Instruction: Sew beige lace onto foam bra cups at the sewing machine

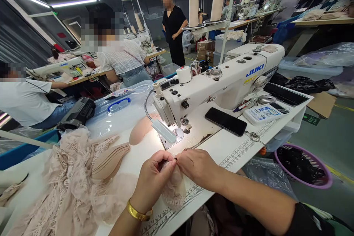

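My left hand (156,177), with a gold bangle at its wrist, pinches a piece of pale beige lace fabric (174,191) in front of the sewing machine (221,81). Against it, my right hand (197,166) is closed at the same edge of the lace; a small dark bit shows between the fingertips. The lace hangs below both hands over the ruler-marked table edge. Just beyond them are the lit needle plate (177,136) and a small lamp (163,131). To the left lie stacked beige bra cups (110,162) and a heap of lace (69,180).
A black phone (226,121) and a white box (261,113) lie on the table at right. A purple basket (329,182) with black plastic stands on the floor. A clear plastic lid (118,112) lies behind the cups. Other people sit and stand farther back.
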`<state>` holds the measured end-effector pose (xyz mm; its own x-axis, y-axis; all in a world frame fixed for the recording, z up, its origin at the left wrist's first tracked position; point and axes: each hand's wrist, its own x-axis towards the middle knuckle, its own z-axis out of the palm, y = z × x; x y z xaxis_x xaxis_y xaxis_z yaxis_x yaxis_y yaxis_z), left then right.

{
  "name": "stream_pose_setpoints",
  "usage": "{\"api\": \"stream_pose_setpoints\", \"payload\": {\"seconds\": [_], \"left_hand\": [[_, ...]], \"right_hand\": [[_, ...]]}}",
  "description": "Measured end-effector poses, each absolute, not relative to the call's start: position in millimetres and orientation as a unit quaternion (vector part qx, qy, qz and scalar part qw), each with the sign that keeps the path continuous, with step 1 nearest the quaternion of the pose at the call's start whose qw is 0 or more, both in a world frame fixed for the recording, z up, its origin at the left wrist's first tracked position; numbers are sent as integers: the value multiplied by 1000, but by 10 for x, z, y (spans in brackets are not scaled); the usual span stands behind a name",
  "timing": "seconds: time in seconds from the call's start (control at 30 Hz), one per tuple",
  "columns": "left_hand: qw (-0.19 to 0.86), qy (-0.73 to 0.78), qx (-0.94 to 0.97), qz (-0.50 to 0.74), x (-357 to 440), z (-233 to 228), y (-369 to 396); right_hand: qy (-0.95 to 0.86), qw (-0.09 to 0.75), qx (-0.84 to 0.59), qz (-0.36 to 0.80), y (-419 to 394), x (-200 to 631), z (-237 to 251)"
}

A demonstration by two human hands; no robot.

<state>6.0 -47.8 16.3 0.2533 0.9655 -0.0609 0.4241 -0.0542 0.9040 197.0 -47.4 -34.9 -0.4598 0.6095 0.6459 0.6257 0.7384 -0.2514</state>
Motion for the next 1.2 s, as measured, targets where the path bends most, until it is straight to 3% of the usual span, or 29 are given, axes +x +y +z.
{"api": "stream_pose_setpoints", "payload": {"seconds": [0.23, 0.43, 0.53, 0.67, 0.8, 0.9, 1.07, 1.2], "left_hand": [[448, 532, 660, 284, 61, 283, -473], [455, 509, 686, 251, 137, 210, -514], [475, 497, 679, 257, 136, 191, -516], [483, 483, 666, 299, 56, 236, -493], [368, 483, 715, 346, 8, 239, -486], [307, 489, 729, 367, 19, 203, -495], [410, 472, 708, 329, 74, 138, -528], [349, 499, 724, 324, 81, 111, -534]], "right_hand": [[-847, 388, -363, -17, -477, 1968, -369], [-845, 414, -333, 48, -486, 1990, -326], [-806, 447, -361, 145, -488, 2043, -265], [-744, 396, -427, 328, -480, 2113, -190], [-710, 402, -405, 413, -463, 2125, -162], [-686, 426, -405, 429, -442, 2126, -170], [-704, 414, -418, 398, -444, 2118, -187], [-724, 409, -426, 356, -491, 2108, -179]]}}
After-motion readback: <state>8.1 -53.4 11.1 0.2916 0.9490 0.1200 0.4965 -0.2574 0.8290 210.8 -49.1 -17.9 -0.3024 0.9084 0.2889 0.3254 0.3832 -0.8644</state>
